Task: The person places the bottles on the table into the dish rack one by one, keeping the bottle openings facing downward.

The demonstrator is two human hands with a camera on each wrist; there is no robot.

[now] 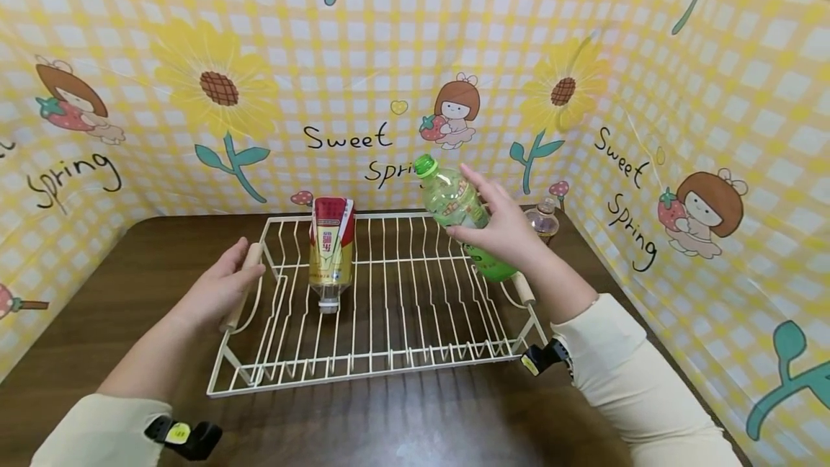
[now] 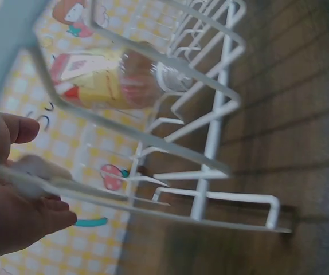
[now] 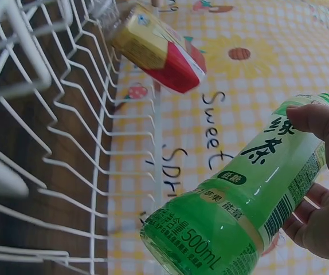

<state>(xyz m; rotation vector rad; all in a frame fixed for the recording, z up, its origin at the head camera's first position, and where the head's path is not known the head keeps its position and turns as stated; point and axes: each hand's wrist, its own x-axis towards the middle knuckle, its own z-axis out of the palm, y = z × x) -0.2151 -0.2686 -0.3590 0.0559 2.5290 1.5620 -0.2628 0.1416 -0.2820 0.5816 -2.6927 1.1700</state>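
Observation:
My right hand (image 1: 509,229) grips a green tea bottle (image 1: 447,197) around its middle, above the right side of a white wire dish rack (image 1: 379,364). The bottle leans, its green cap up and to the left; its base and label (image 3: 227,200) fill much of the right wrist view. On the rack's left side, my left hand (image 1: 217,283) holds the wooden handle (image 1: 243,290), thumb on one side and fingers on the other. Inside the rack's left half, a red and gold drink bottle (image 1: 332,243) stands cap down, also visible in the left wrist view (image 2: 101,80).
Behind my right hand, a small clear bottle (image 1: 543,220) stands on the dark wooden table (image 1: 415,424), partly hidden. The rack's right wooden handle (image 1: 524,288) is near my right forearm. Yellow checked cloth walls (image 1: 363,56) enclose the table's back and sides.

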